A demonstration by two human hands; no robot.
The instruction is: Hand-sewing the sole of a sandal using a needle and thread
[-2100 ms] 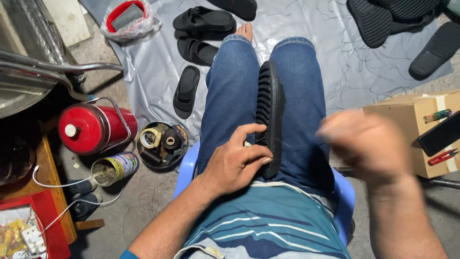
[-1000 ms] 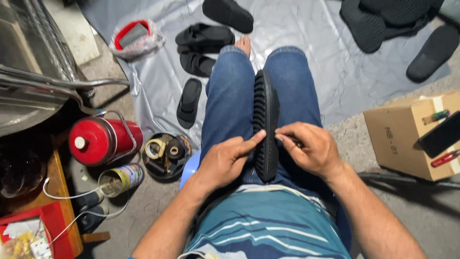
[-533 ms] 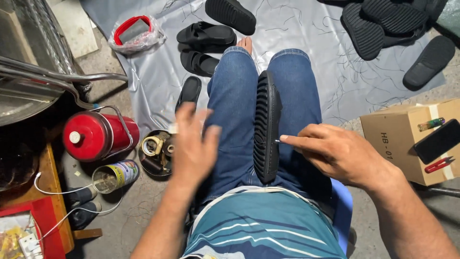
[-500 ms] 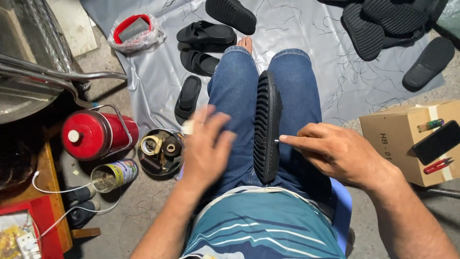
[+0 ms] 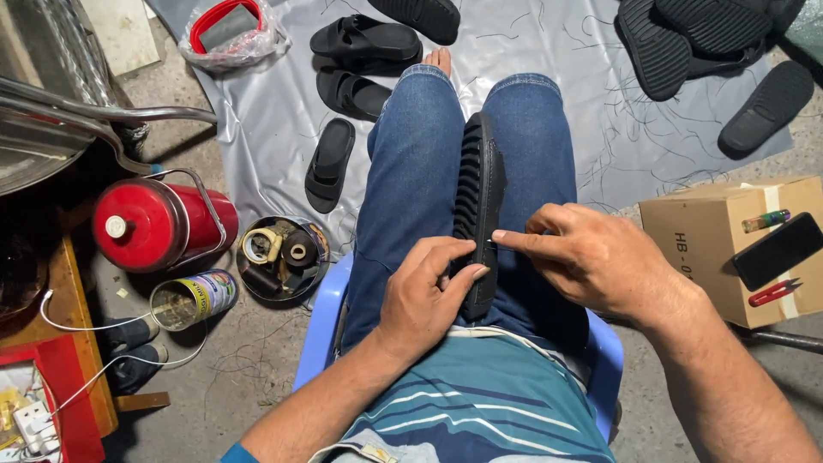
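Centre of frame: a black sandal [image 5: 478,214] stands on edge between the person's denim-clad thighs. The left hand [image 5: 420,300] clamps its near end, thumb and fingers closed around it. The right hand [image 5: 591,257] presses pinched fingertips [image 5: 501,241] against its right edge.

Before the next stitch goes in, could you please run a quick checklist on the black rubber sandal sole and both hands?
1. Black ribbed rubber sandal sole wedged on edge between the denim-clad knees: ok.
2. Left hand gripping the sole's near end, thumb on its edge: ok.
3. Right hand pinching at the sole's edge, fingertips touching it: ok.
4. Needle or thread at the pinch: cannot tell, too small.
5. Round metal tin of thread spools beside the left leg, uncovered: ok.
6. Red-handled snips resting on the brown cardboard box: ok.
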